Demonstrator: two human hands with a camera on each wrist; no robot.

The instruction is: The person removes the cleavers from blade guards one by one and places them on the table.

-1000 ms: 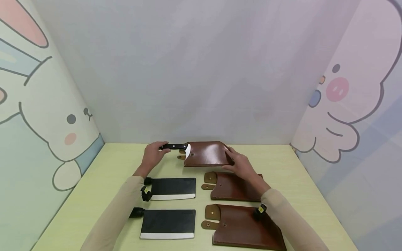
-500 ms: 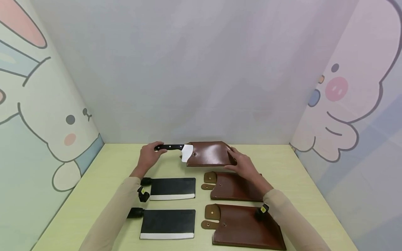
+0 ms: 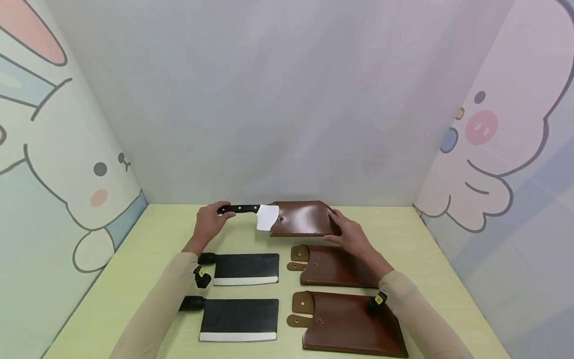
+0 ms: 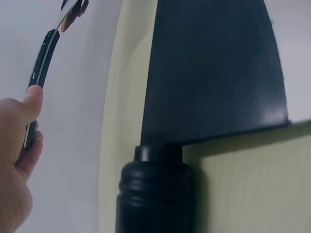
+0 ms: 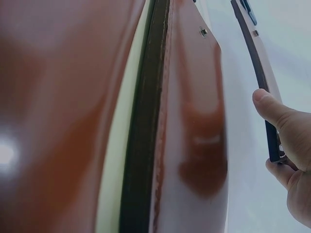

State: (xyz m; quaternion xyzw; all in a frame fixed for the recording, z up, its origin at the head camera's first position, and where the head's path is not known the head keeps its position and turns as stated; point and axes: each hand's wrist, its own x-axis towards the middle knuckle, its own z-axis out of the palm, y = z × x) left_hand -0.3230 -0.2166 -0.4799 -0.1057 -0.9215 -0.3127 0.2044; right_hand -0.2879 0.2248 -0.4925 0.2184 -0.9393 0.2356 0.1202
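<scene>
At the back of the table, my left hand [image 3: 210, 221] grips the black riveted handle of a cleaver [image 3: 267, 218]. Part of its bare silver blade shows; the rest is inside a brown leather sheath [image 3: 305, 219]. My right hand [image 3: 352, 234] holds the sheath by its far right end, thumb and fingers on either side. Both are raised off the table. In the left wrist view the thumb presses along the cleaver handle [image 4: 44, 60]. The right wrist view has the sheath [image 5: 257, 58] edge-on, pinched between thumb and fingers.
Two dark-bladed cleavers, one farther [image 3: 246, 268] and one nearer [image 3: 239, 319], lie on the left of the table [image 3: 112, 299]. To their right lie two more brown sheaths, a far one [image 3: 332, 267] and a near one [image 3: 354, 324], with tan straps. Walls [image 3: 287, 124] enclose the table.
My left hand has moved left with the cleaver handle, so more silver blade shows outside the sheath. My right hand and the sheath have shifted slightly right.
</scene>
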